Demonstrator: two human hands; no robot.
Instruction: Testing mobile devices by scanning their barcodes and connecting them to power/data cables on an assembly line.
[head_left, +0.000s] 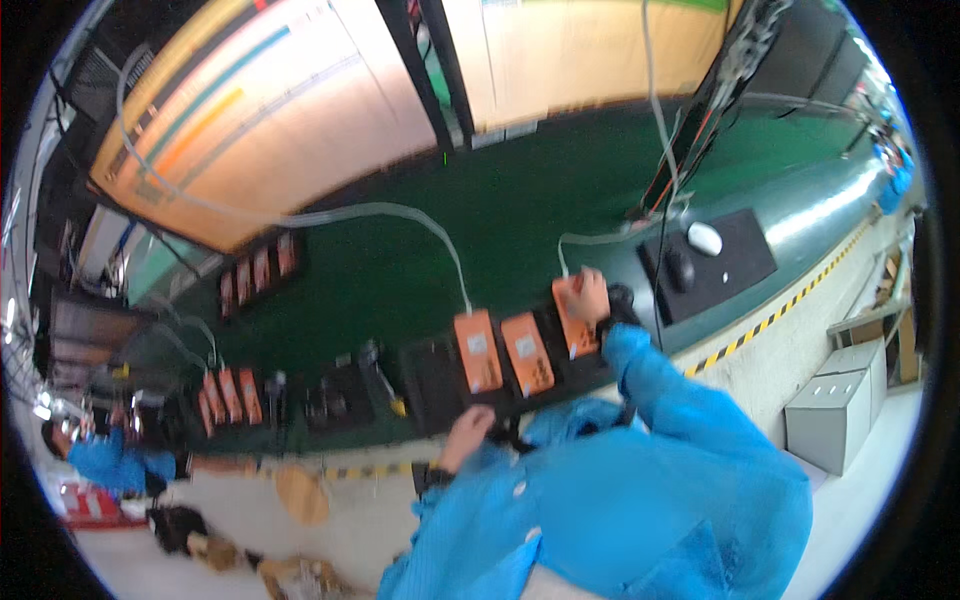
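Three flat orange rectangular devices lie in a row on a black mat (pixel 430 375) at the bench's front edge. My right hand (pixel 590 298) is at the upper end of the right orange device (pixel 578 325), its fingers bent and closed on that end beside a white cable. The middle orange device (pixel 527 355) has no cable that I can see. A white cable runs into the top of the left orange device (pixel 478 350). Below that one, my left hand (pixel 470 435) rests near the mat's front edge, fingers loosely extended, holding nothing visible. The picture is somewhat blurred.
Two large lit screens (pixel 270 120) stand behind the green bench (pixel 380 270). On the right, a dark pad (pixel 735 260) bears a white mouse (pixel 704 238) and a black one. More orange devices (pixel 230 395) lie left. A person in blue (pixel 110 460) is at far left.
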